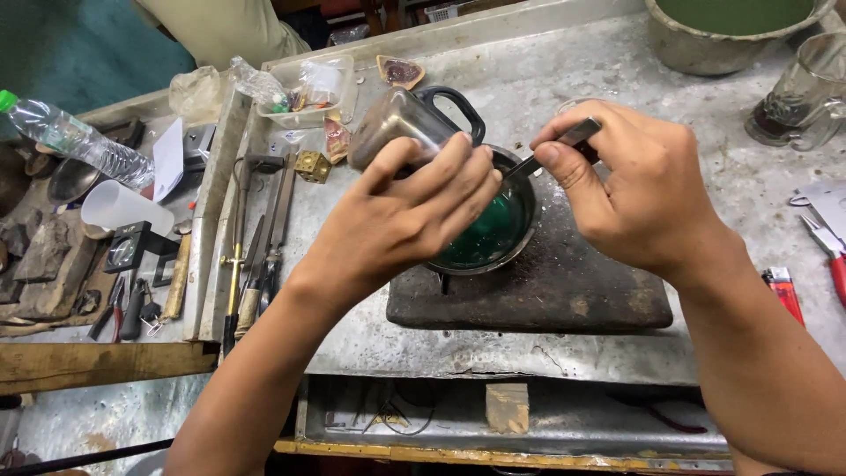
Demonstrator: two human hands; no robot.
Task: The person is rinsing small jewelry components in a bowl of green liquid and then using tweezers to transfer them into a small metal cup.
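Note:
My left hand grips a small metal pot with a black handle and tilts it over a round metal bowl. The bowl holds a green liquid and sits on a dark flat slab. My right hand pinches metal tweezers whose tips point down into the bowl. Both hands meet above the bowl, and my left fingers hide part of its rim.
Files and hand tools lie left of the slab. A plastic bottle, a white cup and a clear tray stand further left. A large basin, a glass jug, a red lighter and pliers sit right.

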